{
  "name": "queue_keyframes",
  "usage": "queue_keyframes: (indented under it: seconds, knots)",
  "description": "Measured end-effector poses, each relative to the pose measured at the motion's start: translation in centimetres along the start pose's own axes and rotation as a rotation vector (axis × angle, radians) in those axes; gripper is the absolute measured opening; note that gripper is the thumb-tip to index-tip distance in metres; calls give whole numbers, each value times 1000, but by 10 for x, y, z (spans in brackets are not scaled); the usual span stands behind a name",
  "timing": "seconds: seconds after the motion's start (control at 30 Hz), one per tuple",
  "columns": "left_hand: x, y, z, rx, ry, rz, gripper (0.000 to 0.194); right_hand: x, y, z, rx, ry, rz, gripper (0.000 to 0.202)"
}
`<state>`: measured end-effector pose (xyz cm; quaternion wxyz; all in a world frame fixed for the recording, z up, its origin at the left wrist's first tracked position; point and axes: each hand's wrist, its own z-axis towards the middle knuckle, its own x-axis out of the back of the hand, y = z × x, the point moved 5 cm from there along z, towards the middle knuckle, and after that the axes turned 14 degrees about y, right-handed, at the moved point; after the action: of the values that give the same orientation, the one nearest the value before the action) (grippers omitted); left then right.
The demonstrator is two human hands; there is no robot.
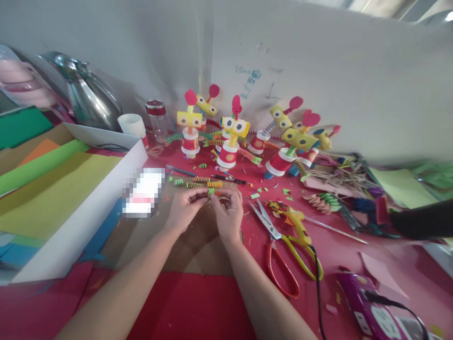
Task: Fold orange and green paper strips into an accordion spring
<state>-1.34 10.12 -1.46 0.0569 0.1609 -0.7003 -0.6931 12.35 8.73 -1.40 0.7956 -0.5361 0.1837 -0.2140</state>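
Observation:
Both hands meet over a brown cardboard sheet (141, 245) on the red table. Between their fingertips is a small green paper piece (211, 191). My left hand (186, 208) pinches it from the left, with its fingers closed. From the other side, my right hand (228, 212) has its thumb and fingers curled round the same piece. Some orange beside it is partly hidden by the fingers. Just beyond the fingertips lie folded paper springs, one yellow (214, 184) and one green (179, 182), near a black pen (230, 179).
Paper-cup figures (227, 155) stand along the wall. Scissors (271, 226) and a yellow glue gun (300, 227) lie right of my hands. At left are a white box (88, 203) of coloured paper, a paper cup (132, 125), a jar (157, 123) and a steel jug (88, 97).

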Motion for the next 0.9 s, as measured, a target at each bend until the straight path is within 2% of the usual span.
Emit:
queue_keyframes:
  seconds: [0.13, 0.37, 0.63, 0.9]
  knots:
    - [1, 2, 0, -8, -1, 26, 26, -6, 8, -3, -150, -75, 130, 26]
    - [4, 3, 3, -2, 22, 7, 22, -11, 11, -1, -383, -155, 327, 20]
    - [5, 0, 3, 14, 6, 28, 21, -8, 11, 0, -377, -137, 307, 20]
    - [3, 8, 0, 3, 15, 73, 19, -8, 11, 1, -303, -154, 283, 17]
